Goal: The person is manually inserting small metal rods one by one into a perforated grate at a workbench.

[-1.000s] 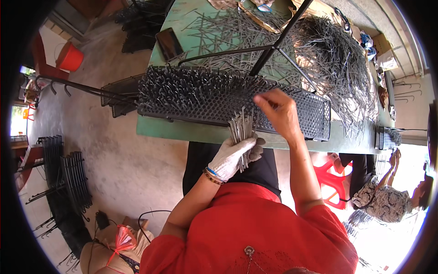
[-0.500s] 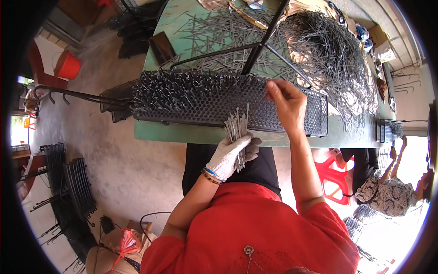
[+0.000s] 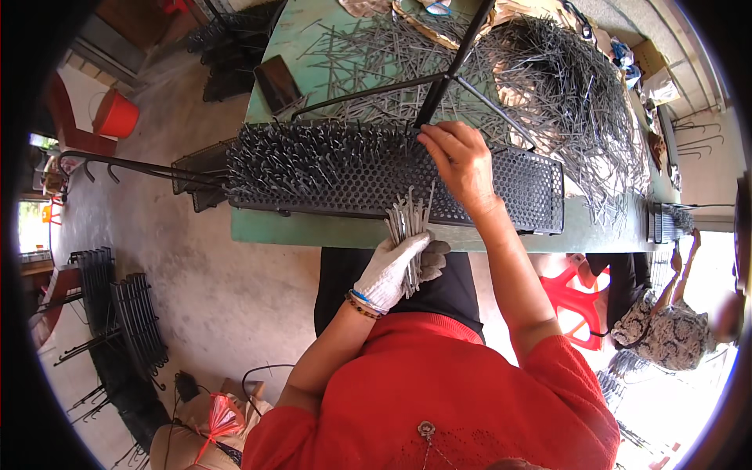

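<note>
My left hand (image 3: 395, 270), in a white knitted glove, is closed around a bundle of thin grey metal strips (image 3: 407, 223). The bundle stands up out of the fist at the near edge of a long black perforated metal tray (image 3: 517, 184). Many strips (image 3: 290, 157) stick upright from the tray's holes, packed over its left part and along the far row; the right part shows bare holes. My bare right hand (image 3: 464, 160) is over the tray's middle, fingertips pinched together at the end of the standing strips, beside a black post. What the fingertips hold is too small to make out.
Loose strips lie scattered on the green table (image 3: 313, 231), heaped at the far right (image 3: 580, 86). A black branching frame (image 3: 439, 86) rises over the tray. A dark phone-like slab (image 3: 278, 82) lies far left. To the right, another person (image 3: 666, 329) works near a red chair (image 3: 572, 301).
My right hand has moved left and come down from above the tray's right part to the last standing strips. My left hand keeps its bundle in nearly the same place.
</note>
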A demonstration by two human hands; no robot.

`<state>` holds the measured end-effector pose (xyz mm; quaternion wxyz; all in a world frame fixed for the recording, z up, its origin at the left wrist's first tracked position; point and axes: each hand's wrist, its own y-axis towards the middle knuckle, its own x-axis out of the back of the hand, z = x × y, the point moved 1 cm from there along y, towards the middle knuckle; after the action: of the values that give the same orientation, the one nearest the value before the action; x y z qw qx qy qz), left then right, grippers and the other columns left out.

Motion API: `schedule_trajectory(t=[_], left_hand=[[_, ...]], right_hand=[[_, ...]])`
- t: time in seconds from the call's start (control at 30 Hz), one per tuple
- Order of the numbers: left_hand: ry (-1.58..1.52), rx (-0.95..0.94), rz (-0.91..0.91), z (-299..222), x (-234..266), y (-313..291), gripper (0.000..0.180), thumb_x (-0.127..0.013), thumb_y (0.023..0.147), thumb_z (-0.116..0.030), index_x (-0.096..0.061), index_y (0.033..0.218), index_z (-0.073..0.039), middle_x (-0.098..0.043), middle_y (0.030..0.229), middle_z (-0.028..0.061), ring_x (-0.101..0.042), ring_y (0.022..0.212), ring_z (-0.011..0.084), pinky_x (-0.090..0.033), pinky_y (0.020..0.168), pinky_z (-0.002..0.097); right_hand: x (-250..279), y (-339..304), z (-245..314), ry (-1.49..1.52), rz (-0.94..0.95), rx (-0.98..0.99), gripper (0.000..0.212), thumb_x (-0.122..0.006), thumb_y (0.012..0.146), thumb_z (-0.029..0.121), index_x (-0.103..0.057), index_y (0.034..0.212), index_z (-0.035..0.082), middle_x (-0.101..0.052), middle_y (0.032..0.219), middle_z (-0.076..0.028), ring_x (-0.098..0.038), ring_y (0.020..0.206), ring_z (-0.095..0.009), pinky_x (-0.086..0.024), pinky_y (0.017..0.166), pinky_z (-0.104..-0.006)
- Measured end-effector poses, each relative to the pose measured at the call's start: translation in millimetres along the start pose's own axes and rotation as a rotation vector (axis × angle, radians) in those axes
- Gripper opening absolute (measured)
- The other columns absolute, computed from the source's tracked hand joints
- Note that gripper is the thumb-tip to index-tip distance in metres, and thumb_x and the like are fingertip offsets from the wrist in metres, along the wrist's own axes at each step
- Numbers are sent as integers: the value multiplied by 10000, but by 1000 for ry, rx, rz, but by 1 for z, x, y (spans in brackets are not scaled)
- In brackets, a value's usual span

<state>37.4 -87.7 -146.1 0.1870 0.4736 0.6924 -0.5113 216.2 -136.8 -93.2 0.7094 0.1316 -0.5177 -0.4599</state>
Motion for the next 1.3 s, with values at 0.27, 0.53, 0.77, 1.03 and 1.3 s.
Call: schedule_trajectory(t=[0.27,0.53,0.77,1.03,1.3], left_hand=[[128,-50,7,-4,1,0,196,-543,959,-135,-590,1095,-3,-692,980,153,-677,693,157,-580,593,274],[117,-101,88,-5,-5,-1,195,-549,956,-135,-580,1108,-16,-686,1004,151,-671,706,150,-572,617,271],[61,-38,33,6,-1,5,189,-557,943,-111,-571,1096,-2,-679,976,188,-677,716,187,-579,624,292],[82,-44,-39,7,1,3,179,-581,932,-132,-587,1055,-1,-676,920,139,-682,750,195,-594,663,325],[52,-9,-30,6,1,3,175,-597,925,-124,-593,1049,-2,-677,919,131,-676,739,179,-585,646,308]], right_hand=[[16,-9,7,-31,-65,97,196,-724,816,126,-705,982,23,-632,912,-89,-607,811,-234,-474,724,-328],[31,-34,6,678,381,-722,197,-696,881,135,-688,949,-49,-679,794,-61,-611,683,-92,-499,622,-222],[28,-7,-6,400,-162,-421,169,-672,892,72,-680,1030,-25,-686,850,-50,-639,744,-87,-509,690,-216],[18,-2,-5,257,-150,-294,172,-690,870,64,-692,1030,3,-693,867,-57,-633,723,-86,-503,673,-218],[10,-6,0,165,-127,-192,154,-720,815,38,-703,968,20,-677,829,-93,-643,714,-165,-509,667,-266]])
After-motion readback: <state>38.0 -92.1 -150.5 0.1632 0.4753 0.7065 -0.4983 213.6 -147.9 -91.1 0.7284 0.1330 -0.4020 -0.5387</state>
